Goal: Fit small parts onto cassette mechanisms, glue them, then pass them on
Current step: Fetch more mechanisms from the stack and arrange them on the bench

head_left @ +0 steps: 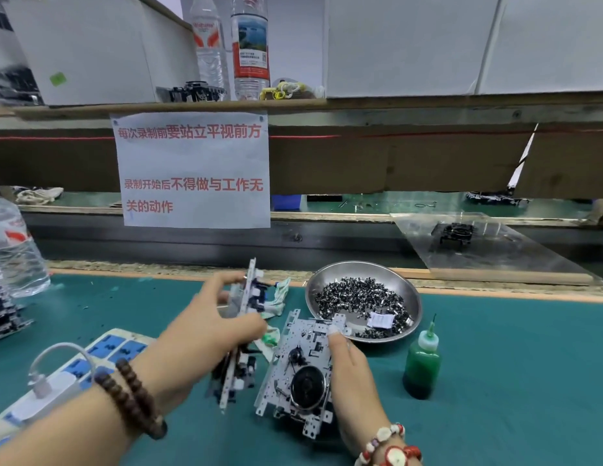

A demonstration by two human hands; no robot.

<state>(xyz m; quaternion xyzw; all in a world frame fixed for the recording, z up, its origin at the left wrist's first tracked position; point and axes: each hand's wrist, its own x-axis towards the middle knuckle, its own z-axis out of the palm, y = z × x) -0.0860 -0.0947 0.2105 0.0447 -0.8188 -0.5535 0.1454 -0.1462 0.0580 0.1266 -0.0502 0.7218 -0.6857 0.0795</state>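
Green glue bottle (422, 361) stood untouched on the tabletop (512, 364). My left hand (206, 327) gripped one cassette mechanism (246, 297) edge-up; my right hand (349, 368) held another (298, 364) flat beside the metal bowl (411, 290) of small parts (357, 294). Fitting, gluing and passing on seemed still ahead.

Desk (495, 381) with teal mat, wooden strip along far edge. On it: steel bowl (364, 299) of small dark parts, right of centre; green glue bottle (422, 363) upright, just right of bowl and nearer; white power strip (91, 361) with blue sockets at left, white plug in it; clear water bottle (16, 250) at far left; stack of mechanisms (4, 311) at left edge; crumpled cloth (280, 294) just left of bowl. Clear plate (515, 250) overlaps far edge at right, carrying dark mechanism (456, 233).
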